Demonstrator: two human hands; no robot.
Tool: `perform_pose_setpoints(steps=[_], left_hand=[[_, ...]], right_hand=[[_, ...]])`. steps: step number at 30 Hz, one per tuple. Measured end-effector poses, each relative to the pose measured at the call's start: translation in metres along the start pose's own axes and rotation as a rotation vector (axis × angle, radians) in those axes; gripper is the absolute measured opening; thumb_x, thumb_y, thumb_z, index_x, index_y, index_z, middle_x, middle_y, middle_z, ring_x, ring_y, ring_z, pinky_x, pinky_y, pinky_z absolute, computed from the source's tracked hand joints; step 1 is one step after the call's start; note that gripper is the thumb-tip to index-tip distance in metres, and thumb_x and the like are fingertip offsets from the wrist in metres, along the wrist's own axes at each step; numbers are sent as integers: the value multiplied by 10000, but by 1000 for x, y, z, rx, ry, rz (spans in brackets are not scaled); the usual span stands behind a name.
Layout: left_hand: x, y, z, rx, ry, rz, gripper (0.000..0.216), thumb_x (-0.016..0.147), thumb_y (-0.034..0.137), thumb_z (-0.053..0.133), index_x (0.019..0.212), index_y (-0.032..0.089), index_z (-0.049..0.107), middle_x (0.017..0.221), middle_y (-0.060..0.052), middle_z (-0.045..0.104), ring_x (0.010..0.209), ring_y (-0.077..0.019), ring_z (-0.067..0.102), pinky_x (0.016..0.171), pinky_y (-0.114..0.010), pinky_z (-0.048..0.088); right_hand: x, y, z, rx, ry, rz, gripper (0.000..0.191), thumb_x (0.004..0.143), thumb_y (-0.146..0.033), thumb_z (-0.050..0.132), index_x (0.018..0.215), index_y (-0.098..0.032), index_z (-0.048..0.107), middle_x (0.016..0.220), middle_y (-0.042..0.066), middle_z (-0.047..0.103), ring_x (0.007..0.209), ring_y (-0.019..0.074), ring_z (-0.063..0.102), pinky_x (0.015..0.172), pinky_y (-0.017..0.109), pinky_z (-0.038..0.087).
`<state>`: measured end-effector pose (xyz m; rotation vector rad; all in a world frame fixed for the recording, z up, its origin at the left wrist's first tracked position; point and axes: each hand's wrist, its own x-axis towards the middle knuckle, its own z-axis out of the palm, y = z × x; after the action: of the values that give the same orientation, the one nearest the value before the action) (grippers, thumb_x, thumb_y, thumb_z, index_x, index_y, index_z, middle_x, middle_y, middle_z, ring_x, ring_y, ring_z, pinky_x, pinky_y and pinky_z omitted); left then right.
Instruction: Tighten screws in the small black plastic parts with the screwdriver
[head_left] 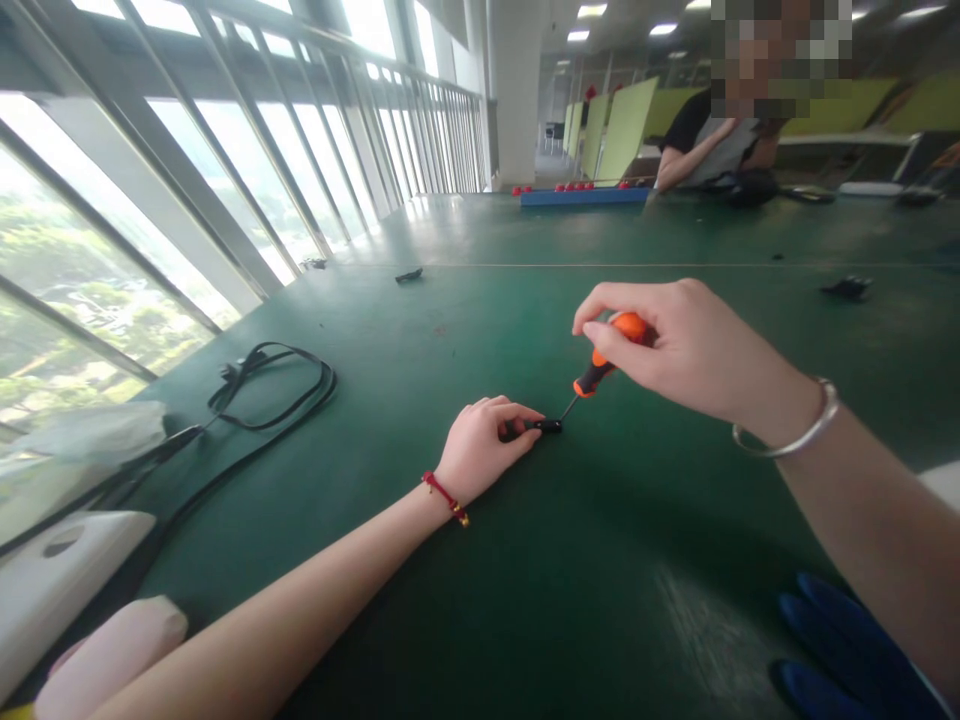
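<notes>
Bare forearms; red string bracelet (446,497) at left hand (484,445), silver bangle (787,440) at right hand (690,345).

At frame centre my left hand (484,447) sits on the table (600,570), part (551,426) right of it, screwdriver (593,379) above-right, cable (327,385) left.

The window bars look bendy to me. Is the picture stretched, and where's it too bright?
Head view: the wide lens bows the window bars; daylight through them glares white and puts a sheen on the green table; the right hand and orange screwdriver are sharp, the blue glove blurred.
</notes>
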<state>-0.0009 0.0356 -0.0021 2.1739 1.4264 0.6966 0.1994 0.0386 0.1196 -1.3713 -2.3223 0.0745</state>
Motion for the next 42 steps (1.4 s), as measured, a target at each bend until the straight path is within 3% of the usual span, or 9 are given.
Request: perform_pose_setpoints(steps=[3,12,15,20,24,28,32,36,42], left_hand=[[0,1,0,17,10,-8,212,824,306,589,972,252,731,767,-1,623,706,-146,506,670,-281,396],[0,-1,1,16,3,-1,209,829,302,590,982,262,727,783,3,627,718,-145,509,685,-280,402],[0,0,1,21,-3,1,216,831,306,590,991,261,728,800,1,632,718,-145,511,684,-280,404],[0,1,0,27,-1,6,222,835,304,584,1000,262,727,796,2,630,721,-146,511,677,-277,403],[0,1,0,32,-3,4,220,834,308,582,992,261,729,794,1,631,721,-146,515,677,-279,401],[0,1,0,36,8,4,216,831,306,580,981,258,728,790,-2,632,721,-149,517,678,-282,399],[0,1,1,44,4,4,212,828,303,578,973,256,725,792,2,635,717,-149,514,693,-289,401],[0,1,1,44,0,5,213,833,303,570,976,259,721,788,3,634,726,-152,518,702,-292,402],[-1,1,1,42,2,13,216,837,303,564,979,255,719,781,-3,634,731,-158,526,709,-294,407]], right_hand=[[0,-1,1,-3,-3,-5,235,775,-307,523,998,-236,548,534,-67,467,470,98,402,477,238,275],[1,7,0,36,-1,38,229,759,-338,578,962,-235,606,539,-51,481,467,97,408,475,256,280],[1,8,0,33,-3,58,290,844,-444,478,740,-215,622,482,-35,429,420,83,343,456,267,252],[2,7,0,85,14,37,216,746,-305,604,950,-235,593,552,-54,489,462,85,400,471,254,277],[2,7,0,77,8,34,281,846,-408,489,680,-202,585,503,-28,434,448,80,345,467,268,256],[1,8,1,116,27,32,194,750,-275,601,940,-238,582,558,-51,495,467,89,395,472,259,275],[1,6,2,74,26,23,255,838,-428,505,715,-216,575,510,-34,429,448,83,332,470,272,251],[0,2,3,87,37,28,170,774,-285,568,937,-240,577,546,-46,490,469,95,386,486,268,267],[0,2,1,64,24,50,176,837,-375,519,788,-226,599,524,-28,450,464,100,360,487,283,254]])
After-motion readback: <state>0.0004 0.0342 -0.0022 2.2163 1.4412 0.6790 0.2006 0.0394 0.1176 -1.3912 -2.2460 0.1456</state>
